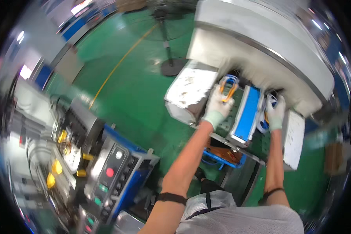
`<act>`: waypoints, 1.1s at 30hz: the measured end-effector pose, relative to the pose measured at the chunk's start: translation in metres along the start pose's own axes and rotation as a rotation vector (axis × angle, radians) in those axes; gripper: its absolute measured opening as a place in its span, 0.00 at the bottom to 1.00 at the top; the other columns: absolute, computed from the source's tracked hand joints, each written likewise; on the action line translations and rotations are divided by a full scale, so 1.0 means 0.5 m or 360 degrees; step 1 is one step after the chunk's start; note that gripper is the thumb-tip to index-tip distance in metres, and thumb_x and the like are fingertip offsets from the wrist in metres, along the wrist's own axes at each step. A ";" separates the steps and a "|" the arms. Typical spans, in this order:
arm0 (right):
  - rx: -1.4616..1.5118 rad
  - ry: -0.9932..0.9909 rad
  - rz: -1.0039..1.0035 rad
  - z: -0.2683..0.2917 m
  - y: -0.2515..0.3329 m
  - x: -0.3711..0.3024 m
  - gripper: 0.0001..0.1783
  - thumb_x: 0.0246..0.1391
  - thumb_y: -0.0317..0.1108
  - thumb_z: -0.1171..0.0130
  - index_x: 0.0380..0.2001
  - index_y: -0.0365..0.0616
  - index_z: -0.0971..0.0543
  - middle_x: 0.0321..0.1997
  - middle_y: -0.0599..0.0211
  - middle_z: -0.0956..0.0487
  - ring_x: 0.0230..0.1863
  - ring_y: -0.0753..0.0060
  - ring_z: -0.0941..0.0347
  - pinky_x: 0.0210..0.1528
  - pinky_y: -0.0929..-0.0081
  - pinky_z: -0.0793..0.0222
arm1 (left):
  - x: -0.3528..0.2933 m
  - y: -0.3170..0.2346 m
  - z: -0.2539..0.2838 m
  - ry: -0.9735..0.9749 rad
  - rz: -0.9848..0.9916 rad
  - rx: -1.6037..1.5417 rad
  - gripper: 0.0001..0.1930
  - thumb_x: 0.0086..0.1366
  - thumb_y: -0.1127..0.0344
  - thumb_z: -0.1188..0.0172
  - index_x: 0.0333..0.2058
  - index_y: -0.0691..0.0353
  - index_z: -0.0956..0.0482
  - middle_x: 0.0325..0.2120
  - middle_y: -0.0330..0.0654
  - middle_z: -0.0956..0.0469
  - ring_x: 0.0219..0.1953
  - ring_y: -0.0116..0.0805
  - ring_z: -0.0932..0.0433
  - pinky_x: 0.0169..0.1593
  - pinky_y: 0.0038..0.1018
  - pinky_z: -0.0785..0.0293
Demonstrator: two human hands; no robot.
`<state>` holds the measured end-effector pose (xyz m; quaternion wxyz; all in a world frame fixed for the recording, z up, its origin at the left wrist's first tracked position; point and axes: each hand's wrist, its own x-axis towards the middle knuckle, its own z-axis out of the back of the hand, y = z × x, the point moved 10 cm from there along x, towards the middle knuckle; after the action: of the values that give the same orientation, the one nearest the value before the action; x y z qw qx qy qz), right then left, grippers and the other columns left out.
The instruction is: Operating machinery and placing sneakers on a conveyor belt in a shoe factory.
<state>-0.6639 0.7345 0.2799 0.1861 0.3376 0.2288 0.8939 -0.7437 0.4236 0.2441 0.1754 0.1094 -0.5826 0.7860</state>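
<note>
My left hand (218,103), in a white glove, grips a shoe-like piece with an orange edge and blue and white parts (231,82). This piece is at the bristled opening of a large pale machine (261,50). My right hand (276,111), gloved as well, is closed on a second shoe-like piece in white and blue (262,124), partly covered by the fingers. Between the two hands runs a blue-topped divider (247,113) with metal sides. Blur hides the fine detail of both pieces.
White box-shaped side housings (191,85) flank the opening. Below hangs a blue tray (232,160) with brown contents. To the left stands a control panel (115,167) with buttons, beside a machine with yellow parts (56,167). A pedestal fan (171,66) stands on the green floor.
</note>
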 end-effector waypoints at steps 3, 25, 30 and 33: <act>0.0719 0.0044 0.0425 -0.007 0.272 -0.152 0.32 0.61 0.27 0.44 0.66 0.32 0.39 0.70 0.47 0.38 0.74 0.55 0.46 0.74 0.61 0.53 | -0.231 0.018 0.161 -0.0054 0.0088 0.0163 0.39 0.64 0.62 0.38 0.68 0.71 0.46 0.67 0.61 0.42 0.69 0.52 0.41 0.71 0.37 0.46; 0.0391 0.3235 0.3000 0.298 0.852 -1.997 0.34 0.55 0.34 0.38 0.62 0.30 0.34 0.62 0.41 0.29 0.66 0.47 0.34 0.68 0.62 0.40 | -2.924 -0.453 0.492 -0.3460 0.2677 0.1657 0.28 0.58 0.67 0.37 0.59 0.53 0.28 0.56 0.52 0.28 0.59 0.53 0.31 0.63 0.43 0.35; 0.0470 0.3351 0.3452 0.511 0.797 -2.375 0.35 0.55 0.32 0.39 0.63 0.29 0.36 0.64 0.38 0.32 0.69 0.44 0.38 0.70 0.60 0.43 | -3.193 -0.576 0.518 -0.3600 0.2534 0.2204 0.28 0.62 0.70 0.42 0.61 0.66 0.34 0.58 0.63 0.33 0.58 0.65 0.33 0.63 0.49 0.38; 0.0429 0.3200 0.3990 0.625 0.692 -2.595 0.39 0.56 0.36 0.40 0.66 0.30 0.41 0.69 0.37 0.39 0.73 0.42 0.46 0.73 0.57 0.49 | -3.469 -0.680 0.479 -0.3396 0.3360 0.1782 0.22 0.67 0.58 0.46 0.58 0.57 0.28 0.58 0.56 0.28 0.59 0.59 0.32 0.65 0.49 0.40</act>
<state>0.4015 -0.0949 0.0008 0.8727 0.3776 0.0810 -0.2986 0.9719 0.0262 -0.0392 0.9492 -0.1974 -0.1038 -0.2218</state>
